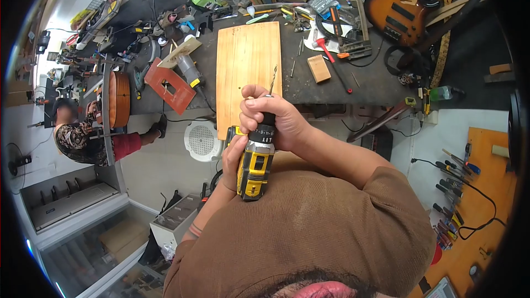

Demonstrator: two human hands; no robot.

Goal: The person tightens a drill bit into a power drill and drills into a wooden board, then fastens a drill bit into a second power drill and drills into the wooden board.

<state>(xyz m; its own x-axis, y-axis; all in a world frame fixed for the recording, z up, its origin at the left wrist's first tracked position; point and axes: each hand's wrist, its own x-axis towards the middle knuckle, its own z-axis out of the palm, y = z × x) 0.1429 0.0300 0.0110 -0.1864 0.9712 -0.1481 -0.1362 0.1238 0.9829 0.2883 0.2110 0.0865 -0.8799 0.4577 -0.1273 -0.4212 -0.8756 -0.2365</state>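
A yellow-and-black cordless drill (254, 168) is held close to my chest, its nose pointing away from me. My right hand (287, 117) is wrapped round the chuck at the front. Lower down, my left hand (232, 160) grips the drill from the left side; its fingers are partly hidden behind the body. A twist drill bit (274, 80) sticks out of the chuck past my right fingers. Beyond the bit lies a pale wooden board (248, 44) with a small dark spot near its middle. The board's near end reaches over the bench edge.
On the dark workbench (309, 88) sit a wooden block (318, 69), a red-headed hammer (331, 60), a router (189, 69) and a reddish template (170, 87). A sunburst guitar body (400, 5) lies far right. A white stool (202, 140) stands below. Another person (83, 132) works at left.
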